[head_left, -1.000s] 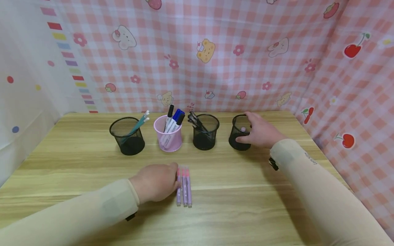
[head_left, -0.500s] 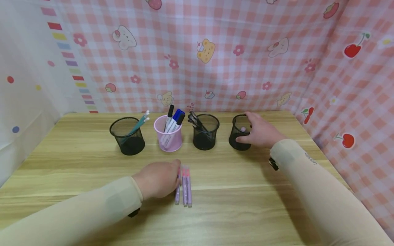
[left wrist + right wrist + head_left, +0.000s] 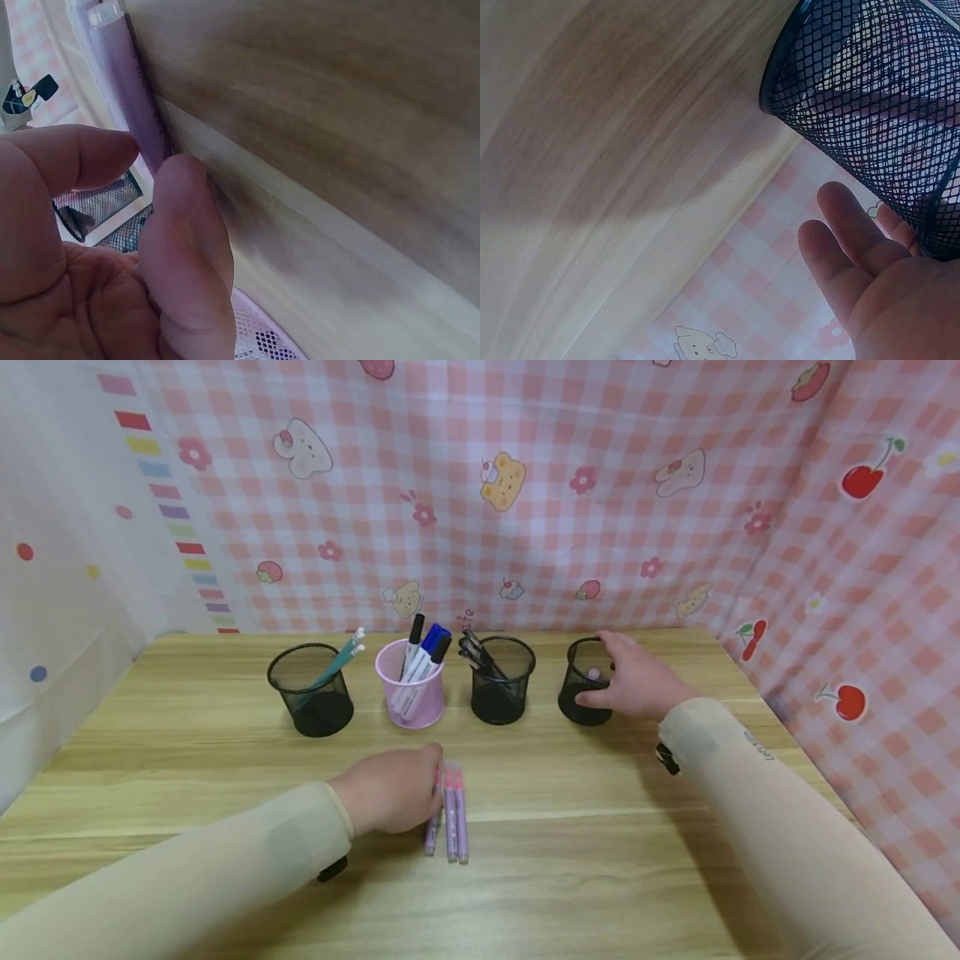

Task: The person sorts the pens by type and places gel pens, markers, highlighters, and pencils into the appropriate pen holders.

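Note:
My left hand (image 3: 393, 789) pinches a light purple pen (image 3: 431, 840) between thumb and fingers, low over the wooden table. In the left wrist view, the thumb and a fingertip meet around the purple pen (image 3: 133, 90). Just right of it, two similar purple pens (image 3: 456, 827) with pink bands lie side by side. At the right, my right hand (image 3: 647, 681) holds a small black mesh cup (image 3: 583, 710), thumb across its front and a finger at the rim. A purple pen (image 3: 892, 105) shows through that cup's mesh in the right wrist view.
Left of the held cup stand a black mesh cup (image 3: 498, 703) with black pens, a pink cup (image 3: 416, 706) with black- and blue-capped markers, and a black mesh cup (image 3: 322, 714) with teal pencils. A pink checked cloth (image 3: 585, 552) hangs behind the table (image 3: 562, 877).
My left hand has shifted slightly away from me, drawing the pinched pen apart from the other two, its near end moving left. The right hand keeps its place on the cup.

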`<state>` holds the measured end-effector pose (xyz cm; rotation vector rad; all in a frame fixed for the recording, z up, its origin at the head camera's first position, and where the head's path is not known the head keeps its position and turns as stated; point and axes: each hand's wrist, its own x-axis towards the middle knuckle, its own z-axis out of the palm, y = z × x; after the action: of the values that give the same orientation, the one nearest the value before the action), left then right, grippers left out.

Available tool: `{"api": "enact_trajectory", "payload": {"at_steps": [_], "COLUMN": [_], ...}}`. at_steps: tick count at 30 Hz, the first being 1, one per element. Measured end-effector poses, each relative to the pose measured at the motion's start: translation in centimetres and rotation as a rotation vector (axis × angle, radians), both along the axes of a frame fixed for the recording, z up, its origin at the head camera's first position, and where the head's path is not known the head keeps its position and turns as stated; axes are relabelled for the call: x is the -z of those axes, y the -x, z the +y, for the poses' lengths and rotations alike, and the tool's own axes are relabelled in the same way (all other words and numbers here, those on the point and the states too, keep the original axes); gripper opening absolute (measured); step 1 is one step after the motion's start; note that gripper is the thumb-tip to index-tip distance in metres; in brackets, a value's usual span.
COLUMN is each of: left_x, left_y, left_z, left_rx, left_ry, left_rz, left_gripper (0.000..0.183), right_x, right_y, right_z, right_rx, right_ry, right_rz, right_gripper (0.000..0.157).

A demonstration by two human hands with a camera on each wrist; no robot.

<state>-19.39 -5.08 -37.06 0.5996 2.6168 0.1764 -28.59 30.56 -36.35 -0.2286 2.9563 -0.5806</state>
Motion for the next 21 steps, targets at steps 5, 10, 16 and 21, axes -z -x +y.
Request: {"api": "enact_trajectory", "payload": {"at_steps": [5, 10, 16, 21], "left_x": [0.01, 0.11, 0.04, -0.24], "left_y": [0.14, 0.14, 0.18, 0.38], "left_z": [0.24, 0.25, 0.15, 0.03], "left_rx": [-0.004, -0.013, -0.031, -0.02], "left_ry": [0.01, 0.012, 0.006, -0.037], "left_rz": [-0.024, -0.034, -0.022, 0.027], "left_gripper": [0.045, 0.04, 0.044, 0.035], "right_x": [-0.11, -0.17, -0.2, -0.21], "right_y": [-0.03, -0.11, -0.1, -0.06], "right_z": [-0.01, -0.06, -0.1, -0.03], "right_rx": [-0.005, -0.001, 0.002, -0.001], "right_ry": [-0.007, -0.023, -0.044, -0.054], "right_rz": [-0.001, -0.013, -0.02, -0.015], "right_gripper": [0.118, 0.122, 0.124, 0.125]}}
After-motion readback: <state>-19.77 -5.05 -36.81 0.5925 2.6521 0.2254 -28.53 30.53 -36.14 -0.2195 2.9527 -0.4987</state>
